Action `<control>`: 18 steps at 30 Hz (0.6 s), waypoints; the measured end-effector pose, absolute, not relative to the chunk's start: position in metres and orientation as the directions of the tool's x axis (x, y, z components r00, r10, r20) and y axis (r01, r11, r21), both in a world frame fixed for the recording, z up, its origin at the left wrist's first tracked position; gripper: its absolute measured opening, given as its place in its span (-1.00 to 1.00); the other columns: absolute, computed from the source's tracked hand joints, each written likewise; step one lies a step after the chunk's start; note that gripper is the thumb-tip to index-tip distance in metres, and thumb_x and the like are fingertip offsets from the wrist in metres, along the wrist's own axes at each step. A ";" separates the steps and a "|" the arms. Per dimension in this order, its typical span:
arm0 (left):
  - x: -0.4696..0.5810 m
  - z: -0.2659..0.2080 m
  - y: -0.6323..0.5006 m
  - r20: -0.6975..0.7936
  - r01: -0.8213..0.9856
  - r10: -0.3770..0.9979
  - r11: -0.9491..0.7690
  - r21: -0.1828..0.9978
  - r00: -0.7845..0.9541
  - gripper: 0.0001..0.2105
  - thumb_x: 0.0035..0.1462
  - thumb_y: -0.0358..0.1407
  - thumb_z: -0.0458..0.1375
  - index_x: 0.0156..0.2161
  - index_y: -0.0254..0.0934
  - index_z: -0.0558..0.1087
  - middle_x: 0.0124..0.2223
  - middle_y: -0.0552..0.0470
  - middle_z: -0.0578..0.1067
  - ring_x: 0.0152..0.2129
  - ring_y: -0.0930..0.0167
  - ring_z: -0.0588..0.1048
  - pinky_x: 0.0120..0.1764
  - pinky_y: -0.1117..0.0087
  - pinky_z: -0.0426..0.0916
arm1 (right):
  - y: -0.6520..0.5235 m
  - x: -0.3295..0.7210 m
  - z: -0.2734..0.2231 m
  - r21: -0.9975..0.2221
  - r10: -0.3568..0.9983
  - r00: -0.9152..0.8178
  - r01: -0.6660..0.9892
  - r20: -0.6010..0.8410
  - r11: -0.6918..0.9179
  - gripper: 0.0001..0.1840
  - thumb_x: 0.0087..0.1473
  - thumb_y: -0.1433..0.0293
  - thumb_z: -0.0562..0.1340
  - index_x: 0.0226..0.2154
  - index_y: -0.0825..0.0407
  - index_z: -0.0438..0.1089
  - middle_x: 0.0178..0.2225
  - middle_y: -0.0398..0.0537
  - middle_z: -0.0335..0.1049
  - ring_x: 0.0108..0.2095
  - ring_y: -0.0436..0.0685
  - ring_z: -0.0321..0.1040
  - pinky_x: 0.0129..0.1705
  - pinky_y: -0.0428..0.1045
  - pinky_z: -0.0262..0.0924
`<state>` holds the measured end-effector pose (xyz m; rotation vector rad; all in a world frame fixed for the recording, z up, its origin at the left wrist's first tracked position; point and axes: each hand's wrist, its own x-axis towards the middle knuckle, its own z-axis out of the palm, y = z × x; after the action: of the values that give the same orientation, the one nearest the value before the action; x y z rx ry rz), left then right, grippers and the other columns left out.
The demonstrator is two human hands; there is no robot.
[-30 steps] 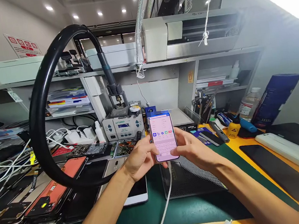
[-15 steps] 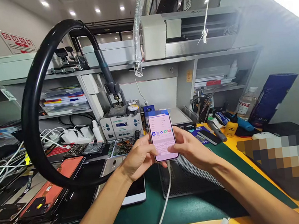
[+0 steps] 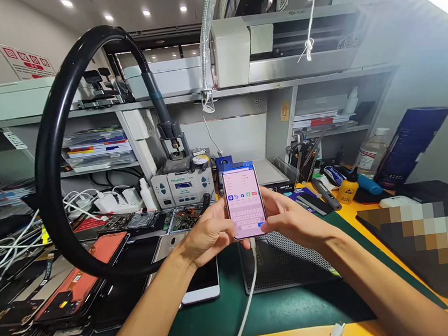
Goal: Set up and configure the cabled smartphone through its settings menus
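Note:
A lit smartphone is held upright between my two hands, its screen showing a row of app icons and a keyboard. My left hand is closed round its left side, thumb by the lower left of the screen. On the right side my right hand grips it, with the thumb at the lower right corner of the keyboard. A white charging cable is plugged into the phone's bottom edge and runs down to the table's front. Beneath the phone lies a black perforated plate on the green mat.
Stacked phone screens and parts fill the left. A thick black hose loops up from the hot-air station. A yellow bottle and a clear bottle stand right. A loose cable plug lies in front.
My right thumb has shifted from the middle of the keyboard to its lower right corner, where a blue key now shows. The view has moved slightly.

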<state>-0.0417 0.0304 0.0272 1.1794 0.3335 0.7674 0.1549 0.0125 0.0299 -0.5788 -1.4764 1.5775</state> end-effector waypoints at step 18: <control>-0.039 0.026 0.029 0.122 -0.350 0.737 0.163 0.922 0.665 -0.50 0.04 -0.59 0.09 0.13 -0.31 0.37 0.04 -0.17 0.50 -0.30 0.30 0.52 -0.39 0.25 0.51 | 0.014 0.149 0.027 -0.970 0.917 -0.352 -0.212 0.190 0.119 -0.61 0.00 0.49 0.29 -0.05 0.06 0.36 -0.06 0.04 0.50 -0.21 0.14 0.46 -0.14 0.06 0.32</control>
<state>-0.0391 0.0288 0.0256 1.1678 0.3983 0.8051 0.1494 0.0140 0.0270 -0.7489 -1.4014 1.4359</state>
